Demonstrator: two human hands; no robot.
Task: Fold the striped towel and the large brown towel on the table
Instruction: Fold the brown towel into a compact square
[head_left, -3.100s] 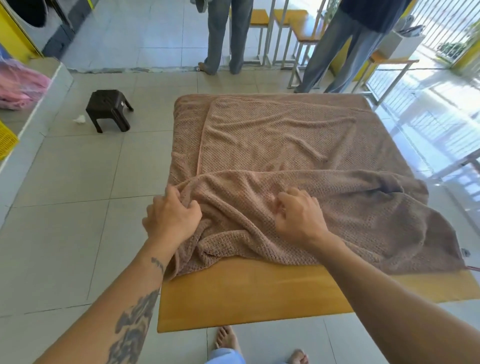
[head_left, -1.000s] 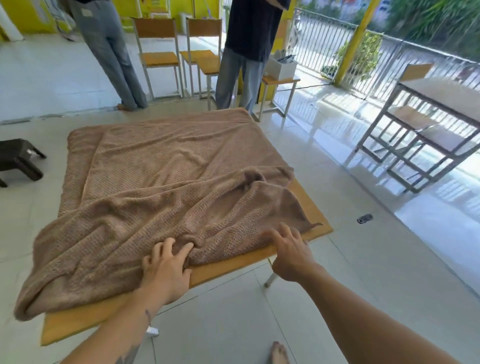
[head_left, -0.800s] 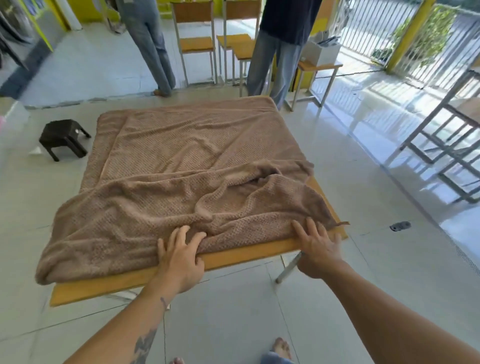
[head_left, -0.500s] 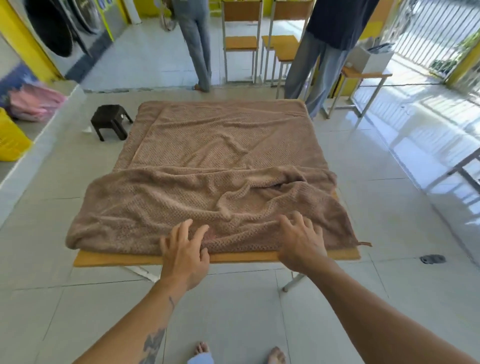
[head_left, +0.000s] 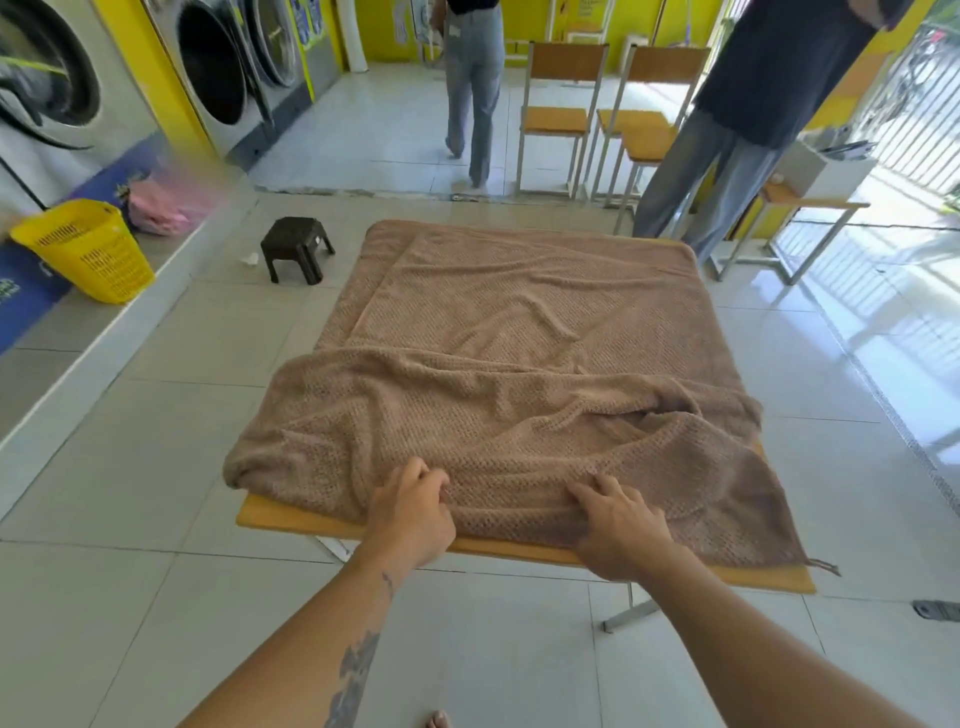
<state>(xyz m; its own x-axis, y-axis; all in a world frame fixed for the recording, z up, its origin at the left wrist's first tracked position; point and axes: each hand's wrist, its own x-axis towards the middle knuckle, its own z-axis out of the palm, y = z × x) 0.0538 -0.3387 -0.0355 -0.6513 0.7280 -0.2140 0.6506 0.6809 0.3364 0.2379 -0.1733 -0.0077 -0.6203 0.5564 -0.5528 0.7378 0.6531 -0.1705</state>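
The large brown towel (head_left: 519, 322) lies spread across the bench (head_left: 280, 517), waffle-textured and wrinkled. Its near part is doubled back in a rumpled band, one corner reaching the bench's near right corner.

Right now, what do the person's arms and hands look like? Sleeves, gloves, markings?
Both forearms are bare, no sleeves in view. The left hand and right hand wear no gloves, rings or watch. The left forearm has a dark tattoo midway and a small dark mark near the wrist. The right forearm shows no markings.
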